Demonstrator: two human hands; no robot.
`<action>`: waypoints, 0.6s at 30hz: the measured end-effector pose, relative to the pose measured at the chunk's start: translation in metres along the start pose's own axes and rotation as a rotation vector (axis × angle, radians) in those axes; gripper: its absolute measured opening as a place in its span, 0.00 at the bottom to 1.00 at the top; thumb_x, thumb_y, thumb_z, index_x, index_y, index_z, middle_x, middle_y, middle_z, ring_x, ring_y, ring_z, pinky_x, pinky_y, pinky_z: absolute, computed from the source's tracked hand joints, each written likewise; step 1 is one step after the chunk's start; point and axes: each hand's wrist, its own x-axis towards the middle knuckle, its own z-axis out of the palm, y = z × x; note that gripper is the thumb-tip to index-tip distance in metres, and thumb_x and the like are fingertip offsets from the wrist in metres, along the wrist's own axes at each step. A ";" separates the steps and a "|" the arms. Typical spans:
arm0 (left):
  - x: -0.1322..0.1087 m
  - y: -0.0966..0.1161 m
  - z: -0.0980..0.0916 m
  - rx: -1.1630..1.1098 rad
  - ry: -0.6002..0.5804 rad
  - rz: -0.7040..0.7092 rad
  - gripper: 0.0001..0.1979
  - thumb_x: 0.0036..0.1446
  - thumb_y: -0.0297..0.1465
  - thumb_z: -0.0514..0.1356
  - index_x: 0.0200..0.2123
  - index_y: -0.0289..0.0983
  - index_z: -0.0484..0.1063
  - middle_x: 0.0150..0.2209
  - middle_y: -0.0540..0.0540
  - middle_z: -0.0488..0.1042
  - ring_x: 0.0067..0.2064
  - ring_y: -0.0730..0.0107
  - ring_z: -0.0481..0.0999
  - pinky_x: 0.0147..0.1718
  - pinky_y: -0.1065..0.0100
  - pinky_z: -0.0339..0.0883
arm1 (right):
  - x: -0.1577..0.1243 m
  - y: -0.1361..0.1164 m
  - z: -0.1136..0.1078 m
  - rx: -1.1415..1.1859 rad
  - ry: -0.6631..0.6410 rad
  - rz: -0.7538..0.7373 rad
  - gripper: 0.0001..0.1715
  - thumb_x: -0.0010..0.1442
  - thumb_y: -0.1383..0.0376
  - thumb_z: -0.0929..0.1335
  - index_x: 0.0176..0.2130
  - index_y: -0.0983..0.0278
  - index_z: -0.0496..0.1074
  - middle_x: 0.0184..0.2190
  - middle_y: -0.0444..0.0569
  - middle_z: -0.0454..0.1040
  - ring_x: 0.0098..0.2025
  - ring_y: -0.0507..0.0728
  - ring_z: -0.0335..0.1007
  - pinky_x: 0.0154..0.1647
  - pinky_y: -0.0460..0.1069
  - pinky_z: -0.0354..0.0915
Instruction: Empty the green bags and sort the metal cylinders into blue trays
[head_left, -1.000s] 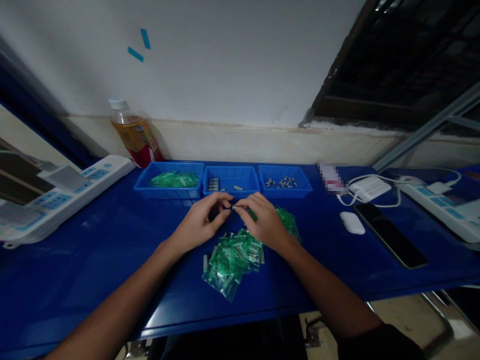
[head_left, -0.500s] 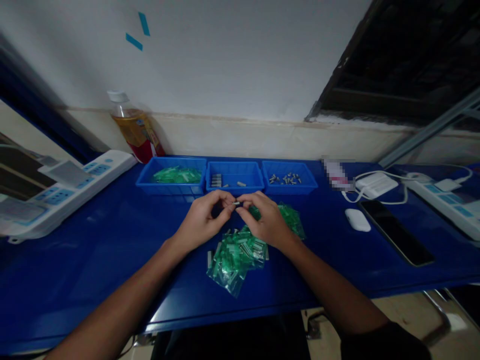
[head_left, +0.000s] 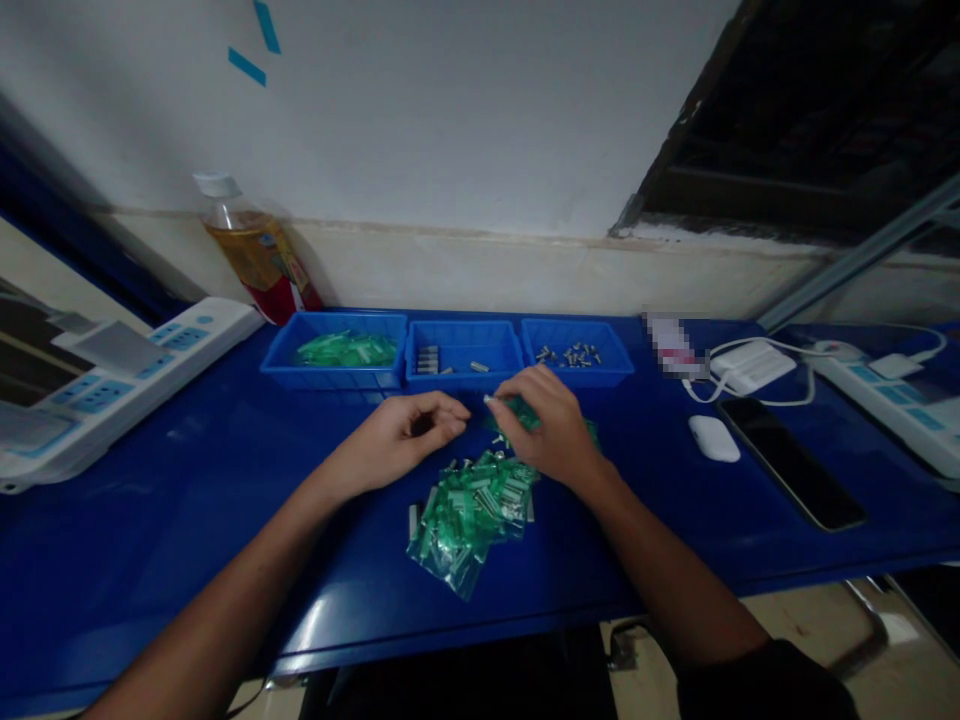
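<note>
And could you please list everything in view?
Bins: three, blue, table's back
Green pieces: many, green, left bin
Metal cylinders: several, silver, middle bin
Metal bits: many, silver, right bin
Packets: several, clear-green, centre table
Bottle: one, amber and red, by left bin
Tape strips: two, blue, wall
Dark opening: one, black, upper right
Power strips: two, white-blue, either side
Phone: one, black, right
Rounded case: one, white, beside phone
Box with cables: one, white, behind phone
Pixelated item: one, white-pink, right of bins
Table: one, blue, under hands
Sleeve: one, black, lower right
Left hand: one, bare, centre
Right hand: one, bare, centre, pinching silver piece
</note>
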 end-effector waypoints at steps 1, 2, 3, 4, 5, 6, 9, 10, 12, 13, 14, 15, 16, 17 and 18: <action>-0.001 -0.001 -0.004 0.084 -0.064 0.010 0.10 0.59 0.34 0.56 0.40 0.35 0.72 0.34 0.46 0.74 0.35 0.70 0.73 0.35 0.68 0.67 | 0.001 0.006 -0.005 -0.049 0.039 0.037 0.07 0.61 0.65 0.64 0.30 0.63 0.67 0.28 0.47 0.70 0.34 0.55 0.65 0.39 0.52 0.60; -0.003 -0.001 -0.008 0.162 -0.131 0.028 0.10 0.59 0.32 0.55 0.41 0.36 0.73 0.35 0.47 0.74 0.34 0.70 0.73 0.35 0.68 0.67 | 0.002 0.014 -0.010 -0.102 0.086 0.079 0.08 0.61 0.64 0.64 0.29 0.62 0.67 0.27 0.47 0.70 0.34 0.56 0.64 0.39 0.52 0.60; -0.005 -0.001 -0.011 0.226 -0.199 0.053 0.10 0.59 0.30 0.55 0.41 0.37 0.73 0.35 0.47 0.74 0.35 0.71 0.73 0.35 0.68 0.67 | 0.002 0.023 -0.015 -0.159 0.132 0.126 0.10 0.61 0.64 0.63 0.28 0.62 0.66 0.27 0.47 0.70 0.34 0.56 0.64 0.39 0.53 0.60; -0.006 -0.002 -0.014 0.271 -0.258 0.083 0.10 0.58 0.28 0.54 0.42 0.38 0.73 0.36 0.47 0.73 0.35 0.71 0.73 0.36 0.68 0.68 | 0.002 0.033 -0.020 -0.215 0.176 0.177 0.11 0.61 0.63 0.63 0.27 0.62 0.66 0.27 0.47 0.70 0.33 0.56 0.64 0.39 0.53 0.59; -0.007 -0.002 -0.015 0.301 -0.306 0.113 0.11 0.58 0.27 0.54 0.42 0.39 0.73 0.38 0.47 0.73 0.37 0.70 0.73 0.37 0.68 0.68 | 0.001 0.043 -0.023 -0.267 0.210 0.230 0.11 0.60 0.63 0.64 0.27 0.62 0.66 0.26 0.47 0.70 0.33 0.56 0.64 0.39 0.53 0.59; -0.008 -0.002 -0.016 0.323 -0.335 0.139 0.12 0.57 0.26 0.55 0.43 0.39 0.73 0.39 0.47 0.72 0.38 0.70 0.73 0.38 0.68 0.68 | -0.001 0.054 -0.026 -0.315 0.232 0.282 0.11 0.60 0.62 0.64 0.27 0.62 0.67 0.26 0.47 0.70 0.33 0.57 0.64 0.40 0.53 0.58; -0.009 -0.004 -0.014 0.396 -0.334 0.151 0.12 0.56 0.26 0.55 0.42 0.40 0.73 0.39 0.47 0.71 0.38 0.70 0.73 0.38 0.68 0.68 | -0.008 0.079 -0.029 -0.421 0.244 0.400 0.08 0.58 0.62 0.66 0.29 0.63 0.70 0.27 0.49 0.71 0.35 0.58 0.64 0.40 0.54 0.58; -0.009 -0.004 -0.012 0.429 -0.322 0.143 0.11 0.57 0.26 0.56 0.42 0.40 0.73 0.39 0.47 0.70 0.37 0.71 0.73 0.37 0.69 0.68 | -0.010 0.083 -0.029 -0.441 0.242 0.424 0.08 0.57 0.62 0.66 0.30 0.63 0.70 0.27 0.49 0.72 0.35 0.59 0.64 0.41 0.54 0.57; -0.008 -0.006 -0.010 0.489 -0.297 0.124 0.10 0.57 0.27 0.55 0.41 0.39 0.72 0.38 0.47 0.70 0.36 0.71 0.72 0.37 0.69 0.67 | -0.011 0.085 -0.028 -0.457 0.244 0.444 0.07 0.57 0.62 0.67 0.31 0.63 0.71 0.28 0.50 0.72 0.37 0.60 0.63 0.41 0.55 0.57; -0.008 -0.008 -0.009 0.513 -0.283 0.120 0.10 0.58 0.26 0.54 0.41 0.39 0.72 0.38 0.47 0.70 0.37 0.71 0.72 0.37 0.69 0.68 | -0.010 0.083 -0.027 -0.452 0.248 0.441 0.07 0.57 0.62 0.67 0.31 0.63 0.71 0.28 0.50 0.72 0.38 0.60 0.63 0.42 0.55 0.57; -0.007 -0.009 -0.008 0.533 -0.262 0.120 0.10 0.58 0.26 0.53 0.41 0.39 0.72 0.39 0.47 0.70 0.38 0.70 0.72 0.38 0.68 0.68 | -0.009 0.078 -0.025 -0.438 0.252 0.428 0.07 0.57 0.62 0.66 0.32 0.63 0.71 0.29 0.49 0.72 0.38 0.60 0.63 0.42 0.55 0.57; -0.007 -0.011 -0.008 0.551 -0.234 0.122 0.11 0.58 0.25 0.52 0.42 0.39 0.71 0.39 0.46 0.71 0.39 0.69 0.72 0.40 0.67 0.68 | -0.007 0.072 -0.024 -0.415 0.256 0.403 0.07 0.58 0.62 0.66 0.32 0.63 0.71 0.29 0.49 0.72 0.38 0.60 0.63 0.42 0.55 0.57; -0.007 -0.013 -0.007 0.568 -0.199 0.127 0.12 0.58 0.24 0.51 0.42 0.38 0.71 0.40 0.46 0.71 0.41 0.68 0.72 0.42 0.66 0.68 | -0.005 0.064 -0.023 -0.384 0.255 0.368 0.06 0.58 0.63 0.66 0.32 0.63 0.71 0.28 0.49 0.72 0.38 0.60 0.64 0.43 0.55 0.57; -0.007 -0.015 -0.008 0.584 -0.166 0.132 0.14 0.58 0.23 0.51 0.43 0.38 0.71 0.42 0.45 0.71 0.43 0.68 0.72 0.43 0.65 0.67 | -0.003 0.056 -0.021 -0.346 0.252 0.326 0.06 0.59 0.64 0.66 0.32 0.63 0.71 0.28 0.48 0.72 0.37 0.59 0.64 0.43 0.55 0.58; -0.007 -0.017 -0.008 0.599 -0.140 0.136 0.15 0.57 0.22 0.50 0.44 0.38 0.71 0.43 0.44 0.71 0.44 0.67 0.72 0.45 0.64 0.67 | 0.000 0.047 -0.019 -0.302 0.246 0.282 0.06 0.59 0.64 0.65 0.32 0.62 0.70 0.28 0.47 0.73 0.37 0.58 0.65 0.43 0.55 0.58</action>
